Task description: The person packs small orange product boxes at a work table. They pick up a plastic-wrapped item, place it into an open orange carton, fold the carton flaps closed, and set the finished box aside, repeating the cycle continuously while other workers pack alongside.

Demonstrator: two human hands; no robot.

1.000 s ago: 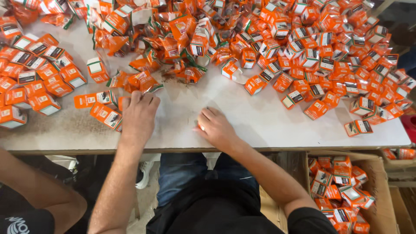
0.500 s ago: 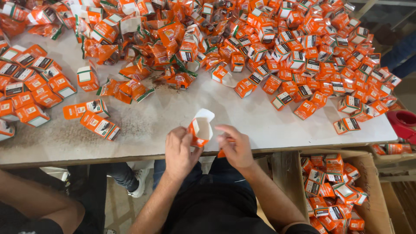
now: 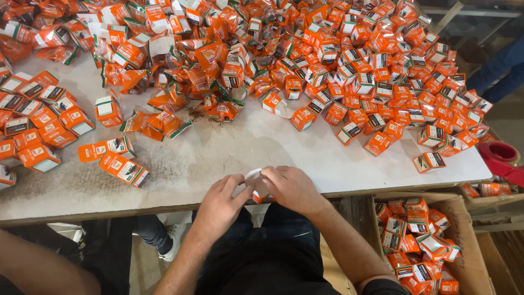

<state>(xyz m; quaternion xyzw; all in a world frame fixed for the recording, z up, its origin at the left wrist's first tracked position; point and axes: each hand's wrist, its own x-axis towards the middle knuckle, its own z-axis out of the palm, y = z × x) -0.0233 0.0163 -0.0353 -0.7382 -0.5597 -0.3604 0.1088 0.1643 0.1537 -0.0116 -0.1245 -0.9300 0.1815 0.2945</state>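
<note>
Held small orange-and-white box (image 3: 256, 186) at table's near edge (image 3: 164, 205), 6 o'clock; left hand (image 3: 221, 205) and right hand (image 3: 292, 188) both pinched shut on it, box mostly hidden by fingers. Bare tabletop strip open at 12 o'clock of hands. Heaped orange boxes (image 3: 349, 60) from 10 to 2 o'clock. Carton of boxes (image 3: 420, 240) at 4 o'clock, cut off by frame

Heaped across far side of pale, scuffed table (image 3: 229, 147): orange-and-white cartons (image 3: 382, 60), mixed with crumpled orange wrappers (image 3: 196, 60). Stacked neatly at left edge: row of closed cartons (image 3: 38, 120). Below right: cardboard box (image 3: 469, 257) filled with cartons. Far right: red tape roll (image 3: 499, 153).
</note>
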